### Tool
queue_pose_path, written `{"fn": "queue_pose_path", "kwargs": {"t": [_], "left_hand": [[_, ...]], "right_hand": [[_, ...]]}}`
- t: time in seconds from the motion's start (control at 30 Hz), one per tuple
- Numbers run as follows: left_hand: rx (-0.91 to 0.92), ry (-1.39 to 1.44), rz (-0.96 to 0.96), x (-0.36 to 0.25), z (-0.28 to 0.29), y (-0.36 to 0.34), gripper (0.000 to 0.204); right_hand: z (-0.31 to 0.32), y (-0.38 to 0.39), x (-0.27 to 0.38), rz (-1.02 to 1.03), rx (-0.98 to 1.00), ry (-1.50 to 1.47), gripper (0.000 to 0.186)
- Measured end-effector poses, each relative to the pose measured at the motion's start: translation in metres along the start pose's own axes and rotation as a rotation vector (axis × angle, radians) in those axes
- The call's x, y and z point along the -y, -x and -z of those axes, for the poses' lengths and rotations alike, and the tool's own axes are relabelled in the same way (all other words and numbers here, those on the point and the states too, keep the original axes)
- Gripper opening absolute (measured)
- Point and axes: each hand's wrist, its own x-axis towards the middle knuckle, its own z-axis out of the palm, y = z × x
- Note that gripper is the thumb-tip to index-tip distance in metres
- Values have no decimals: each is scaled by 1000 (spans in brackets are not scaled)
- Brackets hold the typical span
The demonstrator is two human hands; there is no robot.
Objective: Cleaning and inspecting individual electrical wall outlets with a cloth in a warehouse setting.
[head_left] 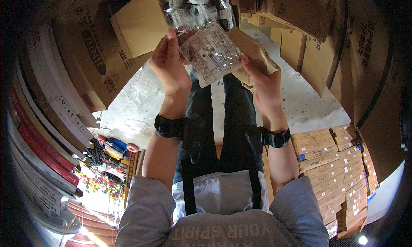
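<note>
A square, flat item in clear, shiny plastic (211, 53), covered in small dark print, is held up in front of me. My left hand (171, 67) is closed at its left edge, thumb pointing up. My right hand (267, 82) is closed around a creased piece of brown paper or thin card (259, 54), with the thumb at the packet's right corner. Part of the brown piece lies behind the packet. Just beyond, several small plastic-wrapped items (195, 9) are crowded together; their kind cannot be made out.
Large cardboard boxes stand left (92, 54) and right (365, 54). Small brown cartons (334, 170) are stacked at the lower right. Coiled cables (113, 150) lie at the lower left, near long boxes (47, 131). Speckled grey floor (133, 109) shows between them.
</note>
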Motion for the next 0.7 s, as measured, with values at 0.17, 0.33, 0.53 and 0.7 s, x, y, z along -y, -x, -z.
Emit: {"fn": "queue_pose_path", "kwargs": {"t": [0.17, 0.33, 0.53, 0.7], "left_hand": [[116, 101, 107, -2, 5, 0, 32], [231, -23, 130, -9, 13, -10, 32], [466, -297, -242, -36, 6, -27, 28], [616, -534, -378, -44, -11, -37, 14]], "right_hand": [[11, -2, -3, 145, 3, 110, 29], [11, 3, 10, 254, -8, 263, 26], [13, 8, 19, 204, -18, 323, 28], [13, 14, 24, 263, -6, 316, 24]]}}
